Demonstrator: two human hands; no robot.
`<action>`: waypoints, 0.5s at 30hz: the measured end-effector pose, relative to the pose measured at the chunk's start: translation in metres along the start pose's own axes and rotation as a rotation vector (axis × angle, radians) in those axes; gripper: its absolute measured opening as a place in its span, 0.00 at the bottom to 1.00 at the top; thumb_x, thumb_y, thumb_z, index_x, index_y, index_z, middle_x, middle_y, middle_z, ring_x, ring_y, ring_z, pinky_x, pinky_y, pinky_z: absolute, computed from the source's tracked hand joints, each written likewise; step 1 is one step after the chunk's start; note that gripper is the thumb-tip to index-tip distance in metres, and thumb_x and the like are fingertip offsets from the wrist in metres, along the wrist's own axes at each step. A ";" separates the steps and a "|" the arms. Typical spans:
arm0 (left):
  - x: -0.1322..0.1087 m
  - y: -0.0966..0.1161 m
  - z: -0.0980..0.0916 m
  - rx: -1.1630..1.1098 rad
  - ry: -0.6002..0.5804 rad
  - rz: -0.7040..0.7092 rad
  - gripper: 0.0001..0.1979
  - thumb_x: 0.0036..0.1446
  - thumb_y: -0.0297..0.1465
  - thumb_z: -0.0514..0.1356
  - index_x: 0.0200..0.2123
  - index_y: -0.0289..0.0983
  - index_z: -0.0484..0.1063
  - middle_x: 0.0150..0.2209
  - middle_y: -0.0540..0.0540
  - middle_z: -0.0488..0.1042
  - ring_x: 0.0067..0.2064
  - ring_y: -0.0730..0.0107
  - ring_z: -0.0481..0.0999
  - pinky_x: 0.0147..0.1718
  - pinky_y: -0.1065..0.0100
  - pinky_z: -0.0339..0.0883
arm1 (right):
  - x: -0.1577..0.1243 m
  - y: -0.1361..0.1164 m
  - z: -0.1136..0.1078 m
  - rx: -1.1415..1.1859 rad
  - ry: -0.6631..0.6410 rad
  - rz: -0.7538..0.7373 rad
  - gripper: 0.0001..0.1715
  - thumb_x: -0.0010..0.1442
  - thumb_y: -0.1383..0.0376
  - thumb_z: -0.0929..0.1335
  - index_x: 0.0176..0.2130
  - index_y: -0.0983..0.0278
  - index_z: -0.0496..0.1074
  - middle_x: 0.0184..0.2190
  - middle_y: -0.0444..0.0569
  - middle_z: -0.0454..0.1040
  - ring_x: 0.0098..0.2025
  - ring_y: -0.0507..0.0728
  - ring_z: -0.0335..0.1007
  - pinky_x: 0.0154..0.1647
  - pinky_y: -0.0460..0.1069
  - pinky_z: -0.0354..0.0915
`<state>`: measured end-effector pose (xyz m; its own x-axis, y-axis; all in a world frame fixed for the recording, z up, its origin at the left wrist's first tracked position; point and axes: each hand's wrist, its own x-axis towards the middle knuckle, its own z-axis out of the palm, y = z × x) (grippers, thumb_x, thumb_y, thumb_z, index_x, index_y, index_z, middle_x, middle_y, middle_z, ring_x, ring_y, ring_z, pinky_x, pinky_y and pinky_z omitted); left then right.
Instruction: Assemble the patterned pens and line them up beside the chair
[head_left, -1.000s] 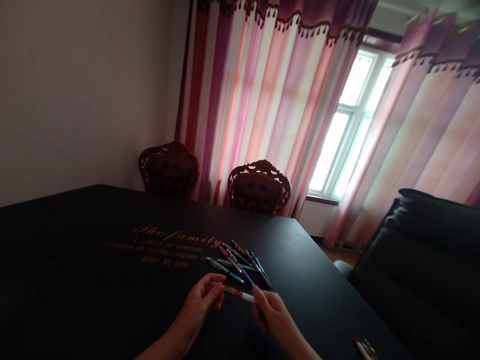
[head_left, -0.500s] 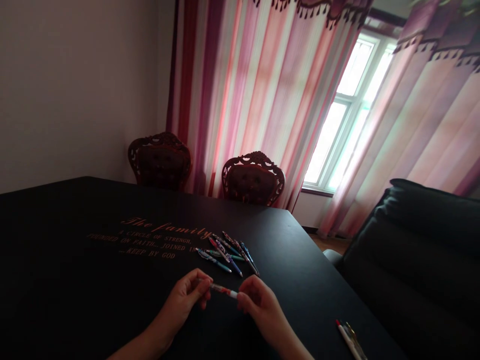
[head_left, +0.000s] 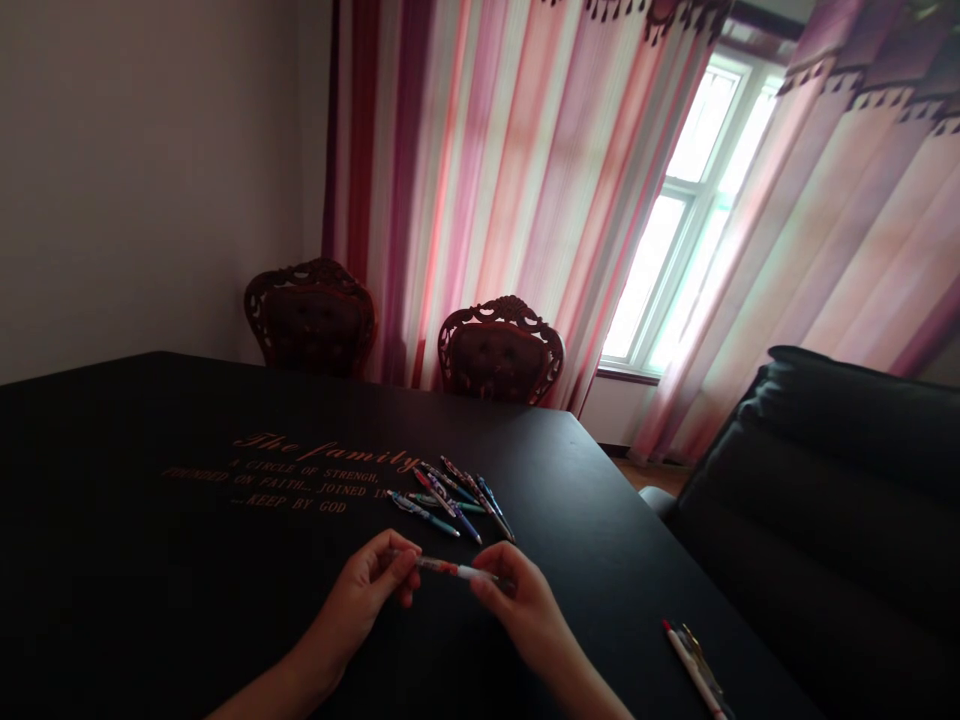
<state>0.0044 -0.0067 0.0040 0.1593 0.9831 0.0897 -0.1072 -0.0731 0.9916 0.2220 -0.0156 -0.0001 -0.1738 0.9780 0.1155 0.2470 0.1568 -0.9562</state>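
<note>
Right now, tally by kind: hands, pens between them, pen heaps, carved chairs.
Hands (left hand, right hand): 2
Pen between them: 1
Pen heap: 1, exact pens unclear
Carved chairs: 2
Total: 6

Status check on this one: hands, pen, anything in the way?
Left hand pinching pen. Right hand at its other end, grip unclear. Pen pile just beyond, nothing seen blocking.

Your left hand (head_left: 375, 580) points toward two o'clock, fingers (head_left: 393, 541) pinched; your right hand (head_left: 517, 595) angles toward ten, fingers curled.
</note>
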 end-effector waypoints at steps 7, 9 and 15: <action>-0.001 0.001 0.000 -0.015 0.002 -0.008 0.15 0.54 0.43 0.64 0.32 0.36 0.72 0.23 0.53 0.72 0.25 0.72 0.69 0.30 0.71 0.62 | 0.000 0.002 0.005 0.079 -0.003 0.007 0.22 0.56 0.48 0.69 0.36 0.65 0.70 0.24 0.45 0.73 0.26 0.52 0.66 0.28 0.45 0.60; -0.001 0.001 0.000 -0.012 0.003 -0.003 0.15 0.54 0.43 0.64 0.32 0.36 0.72 0.23 0.53 0.72 0.25 0.72 0.69 0.30 0.70 0.62 | 0.001 0.003 0.005 0.080 0.003 0.019 0.23 0.55 0.47 0.69 0.36 0.66 0.71 0.24 0.44 0.73 0.26 0.51 0.65 0.27 0.45 0.60; -0.002 0.004 0.001 0.014 -0.013 -0.016 0.14 0.54 0.42 0.63 0.34 0.36 0.74 0.24 0.52 0.73 0.26 0.71 0.69 0.31 0.70 0.63 | 0.001 -0.007 -0.005 0.148 0.018 0.067 0.23 0.52 0.48 0.72 0.33 0.66 0.73 0.21 0.43 0.72 0.25 0.51 0.65 0.28 0.46 0.60</action>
<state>0.0043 -0.0089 0.0081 0.1734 0.9820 0.0751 -0.0908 -0.0600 0.9941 0.2251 -0.0149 0.0081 -0.1441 0.9881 0.0532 0.1138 0.0699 -0.9910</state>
